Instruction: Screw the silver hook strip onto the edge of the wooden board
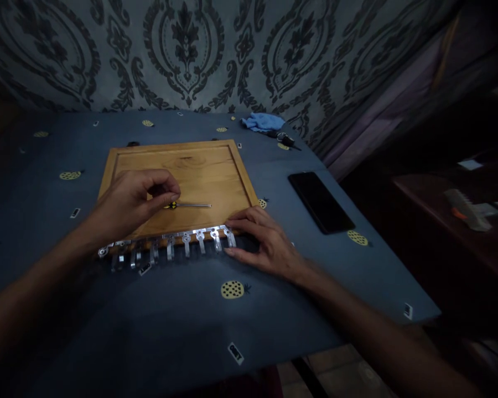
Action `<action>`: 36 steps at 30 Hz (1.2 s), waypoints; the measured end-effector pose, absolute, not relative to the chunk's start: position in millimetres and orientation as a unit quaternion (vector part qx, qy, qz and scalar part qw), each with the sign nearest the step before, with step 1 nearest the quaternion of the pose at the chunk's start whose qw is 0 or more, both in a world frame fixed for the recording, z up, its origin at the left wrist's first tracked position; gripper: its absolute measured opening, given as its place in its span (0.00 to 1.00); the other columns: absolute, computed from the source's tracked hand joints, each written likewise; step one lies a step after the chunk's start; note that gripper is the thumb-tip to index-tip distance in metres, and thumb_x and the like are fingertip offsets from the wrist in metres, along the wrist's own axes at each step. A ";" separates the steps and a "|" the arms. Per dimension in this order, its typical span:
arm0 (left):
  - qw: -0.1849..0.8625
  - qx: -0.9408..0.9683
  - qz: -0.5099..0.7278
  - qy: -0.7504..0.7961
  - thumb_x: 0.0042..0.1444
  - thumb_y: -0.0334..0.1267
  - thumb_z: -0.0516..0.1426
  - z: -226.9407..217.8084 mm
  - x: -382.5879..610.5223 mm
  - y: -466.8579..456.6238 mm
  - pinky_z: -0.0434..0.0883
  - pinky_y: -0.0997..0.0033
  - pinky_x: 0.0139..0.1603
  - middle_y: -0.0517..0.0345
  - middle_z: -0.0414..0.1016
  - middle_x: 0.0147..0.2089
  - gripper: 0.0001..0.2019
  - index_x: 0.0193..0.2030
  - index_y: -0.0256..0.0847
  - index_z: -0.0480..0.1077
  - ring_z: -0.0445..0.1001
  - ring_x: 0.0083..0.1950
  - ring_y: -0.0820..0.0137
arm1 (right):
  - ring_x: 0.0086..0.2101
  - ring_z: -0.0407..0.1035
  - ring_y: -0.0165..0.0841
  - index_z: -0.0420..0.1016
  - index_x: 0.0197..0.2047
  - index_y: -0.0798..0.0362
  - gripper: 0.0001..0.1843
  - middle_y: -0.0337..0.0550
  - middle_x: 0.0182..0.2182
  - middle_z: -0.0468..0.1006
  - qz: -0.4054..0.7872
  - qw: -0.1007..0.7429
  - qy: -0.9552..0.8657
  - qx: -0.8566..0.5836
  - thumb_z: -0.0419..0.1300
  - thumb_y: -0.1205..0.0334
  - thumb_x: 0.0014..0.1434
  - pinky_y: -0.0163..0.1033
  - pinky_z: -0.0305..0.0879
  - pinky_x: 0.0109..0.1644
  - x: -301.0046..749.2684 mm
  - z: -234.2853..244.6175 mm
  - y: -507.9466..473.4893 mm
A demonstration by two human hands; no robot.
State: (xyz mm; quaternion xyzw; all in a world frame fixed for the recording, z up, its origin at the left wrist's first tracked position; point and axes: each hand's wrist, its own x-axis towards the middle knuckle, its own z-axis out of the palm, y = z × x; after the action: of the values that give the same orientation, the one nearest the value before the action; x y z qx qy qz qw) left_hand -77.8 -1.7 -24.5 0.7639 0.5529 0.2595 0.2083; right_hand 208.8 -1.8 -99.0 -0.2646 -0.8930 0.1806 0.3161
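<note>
A wooden tray (199, 166) lies on a blue patterned tablecloth (182, 320). A metal rack with several hooks (170, 243) runs along the tray's near edge. A small screwdriver (191, 205) with a yellow and black handle lies on the tray. My left hand (133, 202) is over the tray, fingers pinched on the screwdriver's handle end. My right hand (261, 243) rests on the cloth at the tray's near right corner, fingers stretched out and touching the right end of the hook rack.
A black phone (320, 202) lies to the right of the tray. A blue cloth (262, 122) and a dark tool (286, 140) lie at the back right by the patterned wall. The table's right edge drops off; a dark shelf (452, 204) stands beyond.
</note>
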 end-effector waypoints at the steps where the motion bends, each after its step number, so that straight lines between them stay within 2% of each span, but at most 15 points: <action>1: 0.211 0.767 0.259 0.548 0.57 0.44 0.57 -25.2 -76.7 -2.4 0.63 0.73 0.36 0.61 0.77 0.32 0.10 0.34 0.41 0.74 0.73 0.34 0.73 | 0.45 0.72 0.40 0.75 0.51 0.55 0.20 0.50 0.44 0.78 0.181 0.314 -0.893 -0.266 0.64 0.49 0.62 0.50 0.71 0.49 208.8 -98.5 -1.9; 8: 0.229 0.789 0.256 0.509 0.60 0.41 0.57 -26.7 -63.2 -10.2 0.66 0.75 0.35 0.63 0.77 0.33 0.08 0.35 0.41 0.74 0.73 0.34 0.75 | 0.46 0.71 0.41 0.75 0.51 0.56 0.21 0.51 0.44 0.77 0.185 0.304 -0.894 -0.271 0.64 0.49 0.62 0.51 0.70 0.50 209.6 -97.0 -2.0; 11: 0.236 0.800 0.261 0.487 0.62 0.40 0.57 -25.6 -52.5 -16.3 0.67 0.78 0.34 0.65 0.77 0.33 0.06 0.37 0.41 0.73 0.75 0.34 0.76 | 0.47 0.71 0.41 0.74 0.54 0.56 0.23 0.52 0.45 0.77 0.189 0.325 -0.887 -0.269 0.65 0.49 0.62 0.51 0.70 0.50 209.5 -92.9 -4.0; 13: 0.234 0.808 0.266 0.470 0.62 0.39 0.58 -24.0 -43.9 -22.2 0.68 0.80 0.33 0.65 0.77 0.33 0.05 0.38 0.41 0.72 0.75 0.33 0.77 | 0.46 0.72 0.40 0.74 0.54 0.52 0.17 0.50 0.45 0.77 0.199 0.365 -0.869 -0.269 0.63 0.55 0.64 0.50 0.71 0.49 207.7 -86.7 -7.3; 16: 0.211 0.829 0.270 0.442 0.63 0.37 0.58 -21.0 -30.5 -31.9 0.69 0.80 0.33 0.65 0.76 0.33 0.03 0.39 0.41 0.70 0.75 0.33 0.77 | 0.43 0.73 0.36 0.77 0.49 0.51 0.09 0.45 0.40 0.78 0.258 0.413 -0.832 -0.266 0.59 0.65 0.67 0.45 0.71 0.47 202.3 -73.4 -14.4; 19: 0.167 0.855 0.274 0.409 0.65 0.34 0.56 -20.0 -20.0 -38.5 0.69 0.78 0.37 0.63 0.77 0.36 0.02 0.40 0.41 0.69 0.76 0.37 0.75 | 0.40 0.74 0.33 0.78 0.45 0.50 0.07 0.42 0.38 0.79 0.336 0.428 -0.797 -0.263 0.60 0.66 0.66 0.41 0.72 0.43 197.2 -61.7 -20.7; 26: 0.103 0.893 0.278 0.339 0.67 0.33 0.53 -27.3 -12.0 -42.1 0.70 0.75 0.38 0.59 0.75 0.37 0.03 0.42 0.39 0.67 0.74 0.37 0.74 | 0.38 0.73 0.32 0.77 0.40 0.52 0.05 0.41 0.35 0.77 0.411 0.385 -0.777 -0.281 0.59 0.65 0.67 0.40 0.71 0.42 198.3 -56.4 -23.0; 32: 0.052 0.911 0.287 0.292 0.66 0.29 0.53 -22.4 -7.3 -47.1 0.71 0.73 0.38 0.57 0.74 0.34 0.04 0.39 0.36 0.68 0.72 0.36 0.73 | 0.36 0.71 0.31 0.76 0.37 0.52 0.06 0.40 0.33 0.75 0.451 0.368 -0.768 -0.268 0.59 0.66 0.66 0.39 0.68 0.40 201.1 -53.7 -23.0; 36: 0.068 0.909 0.289 0.293 0.65 0.28 0.53 -19.0 -4.1 -46.8 0.71 0.73 0.38 0.57 0.75 0.34 0.04 0.41 0.36 0.68 0.72 0.36 0.73 | 0.35 0.71 0.29 0.76 0.36 0.52 0.05 0.39 0.33 0.75 0.483 0.367 -0.749 -0.267 0.60 0.66 0.66 0.38 0.68 0.40 203.5 -52.8 -23.8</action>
State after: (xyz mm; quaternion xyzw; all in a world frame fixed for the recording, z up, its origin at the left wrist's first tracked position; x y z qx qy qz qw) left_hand -4.1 -46.8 -19.0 0.9091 0.2925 0.2888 0.0682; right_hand 203.5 -23.8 -52.8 -0.2667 -0.7491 0.4829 0.3668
